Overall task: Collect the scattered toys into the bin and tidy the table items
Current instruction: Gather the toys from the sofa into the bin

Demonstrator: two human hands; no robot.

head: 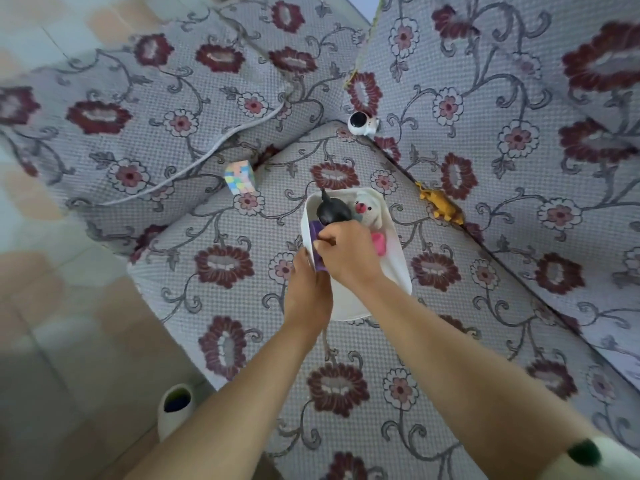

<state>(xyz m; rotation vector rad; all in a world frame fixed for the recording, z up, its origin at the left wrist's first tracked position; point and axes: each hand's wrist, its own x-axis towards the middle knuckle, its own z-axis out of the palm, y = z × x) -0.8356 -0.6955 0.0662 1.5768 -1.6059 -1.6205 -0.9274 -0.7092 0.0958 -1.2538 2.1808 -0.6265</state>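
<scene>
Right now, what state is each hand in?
Left hand: at the white bin rim, grip cannot be told.
Right hand: closed on the purple toy.

Both bare forearms reach forward and converge. Right hand: back up, knuckles raised, fingers curled under, thumb and fingertips pinching a purple block. Left hand: lower, touching the right hand and partly under it. Its fingers point forward with the tips hidden, so its grip can't be made out.

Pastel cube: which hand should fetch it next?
Probably left: the pastel cube lies on the left hand's side of the bin, while the right hand grips a purple toy inside it.
</scene>
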